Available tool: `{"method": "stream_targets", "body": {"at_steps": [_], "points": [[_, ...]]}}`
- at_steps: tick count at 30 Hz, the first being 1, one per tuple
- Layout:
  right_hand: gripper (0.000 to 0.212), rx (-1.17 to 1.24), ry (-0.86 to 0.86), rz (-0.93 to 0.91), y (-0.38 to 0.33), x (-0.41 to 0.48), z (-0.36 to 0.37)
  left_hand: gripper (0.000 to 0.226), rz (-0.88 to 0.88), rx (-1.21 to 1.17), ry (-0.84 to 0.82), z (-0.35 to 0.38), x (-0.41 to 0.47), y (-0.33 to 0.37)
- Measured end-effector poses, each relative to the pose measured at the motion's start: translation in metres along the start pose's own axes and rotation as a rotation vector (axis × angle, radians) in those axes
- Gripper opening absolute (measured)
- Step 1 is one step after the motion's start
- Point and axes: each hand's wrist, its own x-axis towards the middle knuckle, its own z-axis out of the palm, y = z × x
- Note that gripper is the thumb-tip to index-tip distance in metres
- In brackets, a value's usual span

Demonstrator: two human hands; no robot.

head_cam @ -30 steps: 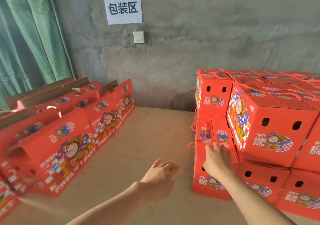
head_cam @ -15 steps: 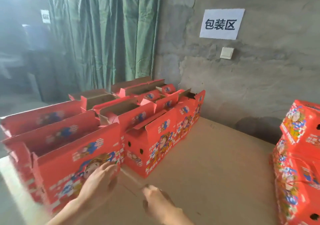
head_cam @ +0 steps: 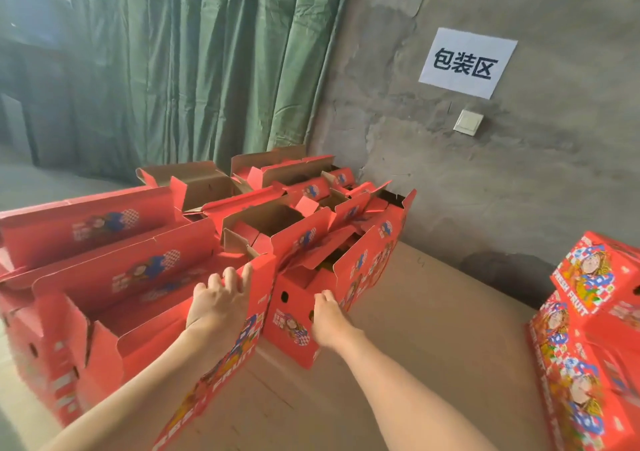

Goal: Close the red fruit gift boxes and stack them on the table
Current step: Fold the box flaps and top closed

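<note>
The left hand [head_cam: 221, 300] holds the nearest open box [head_cam: 149, 345] at the top edge of its long front wall. Its fingers [head_cam: 228, 277] are curled over this edge and reach inside the box. This red fruit gift box stands at the near left corner of the table [head_cam: 433, 329], and its lid flaps stand up.

The right hand [head_cam: 327, 319] lies against the near end wall of the second open box [head_cam: 294, 315], just beside one of the round holes there. The picture is blurred at this place, so I cannot tell if the fingers take hold of the wall or only touch it. This box stands directly behind the nearest one, touching it.

More open red boxes stand in rows along the left side of the table, up to the far left corner, with flaps pointing in different directions.

At the right edge of the table is a stack of closed boxes [head_cam: 581, 364], well apart from the open ones.

Behind the table there is a grey concrete wall [head_cam: 519, 190] with a white paper sign [head_cam: 465, 64] reading 包装区 and a light switch [head_cam: 468, 122] under it. A green curtain [head_cam: 207, 69] hangs on the left.
</note>
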Motion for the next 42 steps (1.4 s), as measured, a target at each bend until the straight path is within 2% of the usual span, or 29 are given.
{"method": "stream_targets", "body": {"at_steps": [2, 4, 8, 10, 14, 16, 20, 23, 26, 28, 31, 34, 36, 39, 42], "points": [[0.067, -0.025, 0.010, 0.003, -0.003, 0.013, -0.002, 0.105, 0.008, -0.009, -0.021, 0.000, -0.001, 0.000], [0.073, -0.033, 0.023, 0.013, -0.010, 0.027, -0.004, 0.098, 0.011, -0.007, -0.023, 0.003, 0.000, 0.001], [0.045, -0.029, -0.076, 0.143, -0.018, 0.059, -0.002, 0.076, 0.027, -0.023, -0.022, 0.011, 0.006, 0.001], [0.036, -0.021, -0.047, 0.119, -0.018, 0.065, 0.006, 0.073, 0.040, -0.031, -0.024, 0.013, 0.009, 0.001], [0.038, -0.018, 0.066, 0.119, -0.015, 0.064, 0.014, 0.077, 0.033, -0.023, -0.025, 0.013, 0.011, -0.001], [0.033, -0.023, 0.080, 0.098, -0.012, 0.059, 0.015, 0.085, 0.021, -0.016, -0.030, 0.011, 0.009, -0.002], [0.037, -0.176, 0.068, 0.065, 0.001, 0.035, 0.018, 0.096, 0.020, -0.011, -0.021, 0.009, 0.006, -0.003], [0.026, -0.192, 0.095, -0.009, 0.027, 0.005, 0.022, 0.090, 0.026, 0.023, -0.032, 0.005, 0.004, -0.005], [0.022, -0.149, 0.033, -0.022, 0.070, -0.031, 0.019, 0.077, 0.038, 0.029, -0.015, 0.007, -0.001, -0.006], [0.025, -0.157, -0.011, -0.002, 0.103, -0.056, 0.015, 0.071, 0.079, -0.073, 0.078, 0.012, -0.006, 0.001], [0.028, -0.184, 0.000, -0.052, 0.151, -0.095, 0.009, 0.061, 0.170, -0.443, 0.206, 0.011, -0.017, 0.033], [0.046, -0.122, 0.041, -0.110, 0.186, -0.136, 0.000, 0.057, 0.172, -0.711, 0.133, 0.004, -0.025, 0.085], [0.051, -0.054, 0.060, -0.063, 0.208, -0.161, -0.003, 0.059, 0.103, -0.817, 0.085, 0.000, -0.031, 0.116], [0.044, 0.085, 0.099, 0.039, 0.246, -0.195, -0.004, 0.059, 0.017, -0.877, 0.023, -0.002, -0.037, 0.148], [0.031, 0.170, 0.085, 0.140, 0.277, -0.230, -0.012, 0.046, 0.033, -0.975, -0.081, -0.012, -0.048, 0.176]]}}
